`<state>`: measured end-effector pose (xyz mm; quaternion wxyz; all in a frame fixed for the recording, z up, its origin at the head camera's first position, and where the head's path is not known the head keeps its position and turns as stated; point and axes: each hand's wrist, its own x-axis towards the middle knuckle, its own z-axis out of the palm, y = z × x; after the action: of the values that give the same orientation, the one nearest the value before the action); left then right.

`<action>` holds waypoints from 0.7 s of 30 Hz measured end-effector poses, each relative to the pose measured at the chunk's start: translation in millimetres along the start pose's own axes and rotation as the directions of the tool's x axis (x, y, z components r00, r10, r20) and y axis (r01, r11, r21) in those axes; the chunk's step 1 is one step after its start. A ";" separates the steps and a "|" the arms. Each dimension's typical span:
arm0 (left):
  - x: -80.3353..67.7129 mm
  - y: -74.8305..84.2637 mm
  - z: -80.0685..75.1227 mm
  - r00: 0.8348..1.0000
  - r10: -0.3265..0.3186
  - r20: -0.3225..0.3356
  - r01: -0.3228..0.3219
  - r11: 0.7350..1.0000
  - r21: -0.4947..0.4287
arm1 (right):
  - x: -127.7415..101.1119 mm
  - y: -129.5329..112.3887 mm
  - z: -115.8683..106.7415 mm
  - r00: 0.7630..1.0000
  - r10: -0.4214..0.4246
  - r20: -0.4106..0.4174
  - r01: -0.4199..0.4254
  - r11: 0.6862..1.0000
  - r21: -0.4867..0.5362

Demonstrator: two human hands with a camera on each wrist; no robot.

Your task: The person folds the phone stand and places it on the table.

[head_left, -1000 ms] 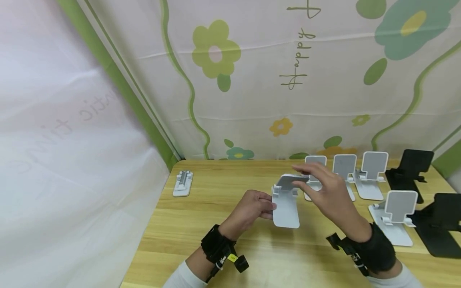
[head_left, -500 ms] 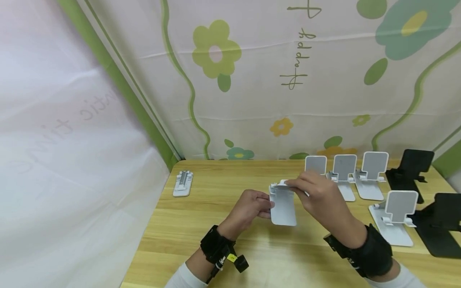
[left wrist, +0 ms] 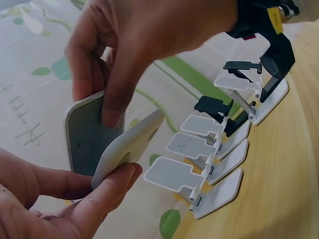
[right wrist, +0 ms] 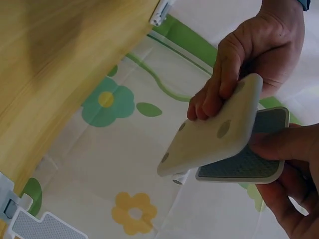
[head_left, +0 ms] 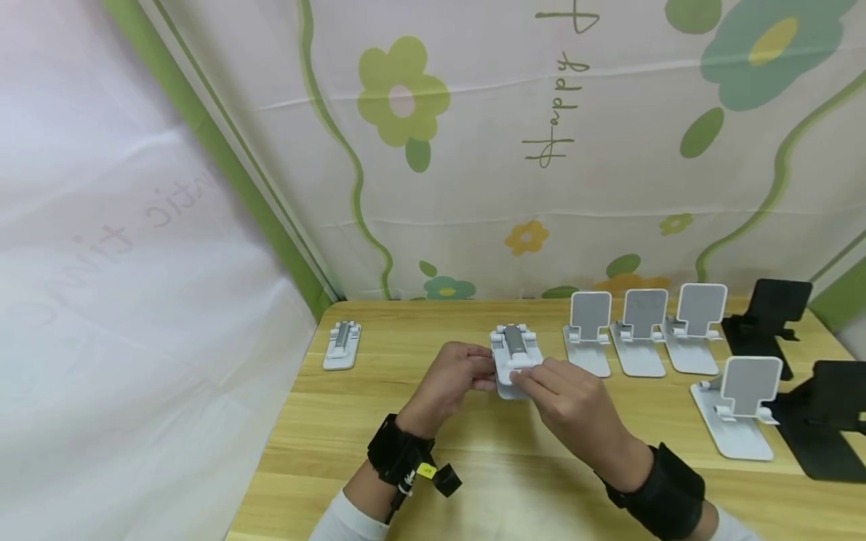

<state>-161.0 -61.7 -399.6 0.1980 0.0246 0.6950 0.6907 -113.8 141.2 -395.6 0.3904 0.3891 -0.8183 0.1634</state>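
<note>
A white phone stand is held above the middle of the table, its hinged arm facing up in the head view. My left hand grips the base from the left side. With thumb and fingers, my right hand pinches the plate at its near end. Both wrist views reveal a gap between the white base and the grey-padded plate, which stand at a narrow angle. The right thumb lies on the grey pad. A folded white phone stand lies at the table's left.
Several unfolded stands occupy the right side: a back row of white ones, the nearest being a white stand, plus a front white stand. Among them are a rear black stand and a front black stand. A flowered curtain hangs behind the table.
The plate has swung down toward the base, with my right hand moving left and nearer on it. The stand has tilted, so its hinged arm now shows. My left hand keeps its grip.
</note>
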 end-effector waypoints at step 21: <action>-7.9 0.7 1.0 1.000 -0.012 0.027 0.012 1.000 0.013 | 0.3 41.3 -11.7 0.424 0.507 0.750 -0.890 0.082 0.448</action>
<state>-153.6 -63.1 -397.0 0.2113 0.0311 0.6969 0.6847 -139.5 174.3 -386.4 -0.1548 0.0839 -0.7755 0.6063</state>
